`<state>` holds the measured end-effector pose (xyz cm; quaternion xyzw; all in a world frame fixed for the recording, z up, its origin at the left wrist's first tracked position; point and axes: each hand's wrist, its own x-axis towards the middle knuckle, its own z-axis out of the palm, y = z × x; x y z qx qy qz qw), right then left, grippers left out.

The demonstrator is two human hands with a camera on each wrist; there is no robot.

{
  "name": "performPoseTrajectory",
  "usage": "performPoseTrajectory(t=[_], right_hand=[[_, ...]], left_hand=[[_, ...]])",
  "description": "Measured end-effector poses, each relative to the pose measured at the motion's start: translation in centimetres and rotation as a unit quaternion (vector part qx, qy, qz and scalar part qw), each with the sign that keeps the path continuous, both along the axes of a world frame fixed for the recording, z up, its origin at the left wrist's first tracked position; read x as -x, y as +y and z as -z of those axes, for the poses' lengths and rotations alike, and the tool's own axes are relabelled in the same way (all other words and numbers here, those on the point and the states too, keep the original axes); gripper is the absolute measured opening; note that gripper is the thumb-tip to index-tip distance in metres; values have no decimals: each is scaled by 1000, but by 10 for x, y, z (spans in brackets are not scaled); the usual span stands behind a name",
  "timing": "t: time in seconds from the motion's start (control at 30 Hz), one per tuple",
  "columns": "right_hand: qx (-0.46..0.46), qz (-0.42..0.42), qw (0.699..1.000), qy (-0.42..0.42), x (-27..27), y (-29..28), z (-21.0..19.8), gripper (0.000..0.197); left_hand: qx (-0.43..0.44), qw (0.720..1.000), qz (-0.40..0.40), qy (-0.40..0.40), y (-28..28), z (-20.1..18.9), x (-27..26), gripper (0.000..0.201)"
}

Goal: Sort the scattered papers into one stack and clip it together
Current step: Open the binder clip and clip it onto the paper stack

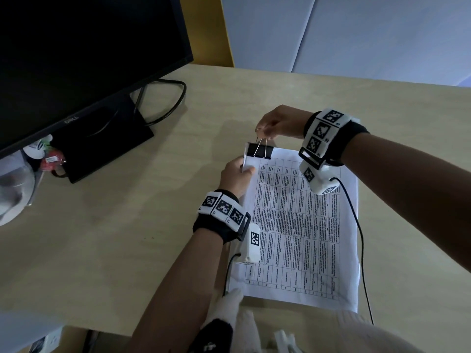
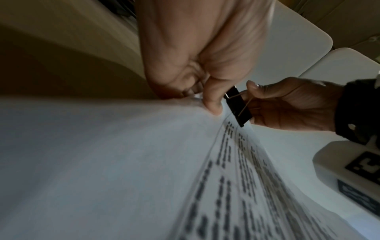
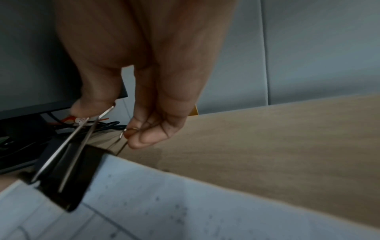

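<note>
So from the head view the sorting looks done and we're on the clipping step: the paper stack [image 1: 298,225] lies on the wooden desk [image 1: 127,225], printed table face up, and a black binder clip [image 1: 260,150] sits on its far left corner. The left hand [image 1: 235,175] pinches that corner just left of the clip, thumb on top, lifting it a little, while the right hand [image 1: 277,122] squeezes the two wire handles together from above. Dark monitor [image 1: 76,59] off to the far left, not involved. Left wrist view: the left thumb [image 2: 212,99] is pressed on the white margin of the stack [image 2: 102,162] with the clip [image 2: 238,108] right beside it, and the right hand [image 2: 287,105] holds the handles beyond it. Right wrist view: the right hand [image 3: 131,97] has thumb and fingertips closed on the silver handles, and the clip [image 3: 68,177] straddles the paper's edge [image 3: 185,211]. Can't tell if its mouth is shut on the sheets or held open. My guess is the next move needs the clip pushed fully on, then the handles eased off without the sheets sliding. Pages look flat, squared up, slightly bowed at the pinched corner
</note>
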<state>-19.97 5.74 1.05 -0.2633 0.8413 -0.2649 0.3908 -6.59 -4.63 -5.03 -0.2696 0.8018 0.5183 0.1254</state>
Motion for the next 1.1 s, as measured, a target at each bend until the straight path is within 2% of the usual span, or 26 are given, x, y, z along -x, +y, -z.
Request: performPoseTrajectory(t=[0.07,0.33,0.4,0.5,0.57,0.67,0.73,0.83,0.97,1.03,1.1], right_hand=[[-15,-16,999,26,1,0,0,31],[-27,-11,997,69,-6,-3,3,33],[-34,-2,994,103,-11,-2,6,31],[29,98,976,193,-23,-1,13,19],[76,166,958,222,-32,-1,14,15],[130,191,944,236,-52,2,13,11],[160,180,937,253,-69,6,15,9],[165,116,937,285,-98,14,24,9],[81,-12,968,239,-123,22,42,18],[68,-23,971,226,-128,23,45,21],[78,13,970,228,-123,22,41,20]], left_hand=[[-3,1000,0,8,-1,2,-1,12],[-31,999,-16,27,-5,9,-1,8],[-44,999,-11,30,-6,9,0,8],[-90,995,-38,18,-8,12,2,18],[-135,989,-62,14,-10,14,2,23],[-198,977,-82,2,-11,7,-1,22],[-226,969,-96,-8,-12,2,-1,25],[-229,967,-110,-20,-13,4,2,27],[-222,971,-83,-17,-12,1,1,29],[-229,969,-86,-15,-13,-2,-1,30],[-240,969,-53,-11,-14,-1,-4,22]])
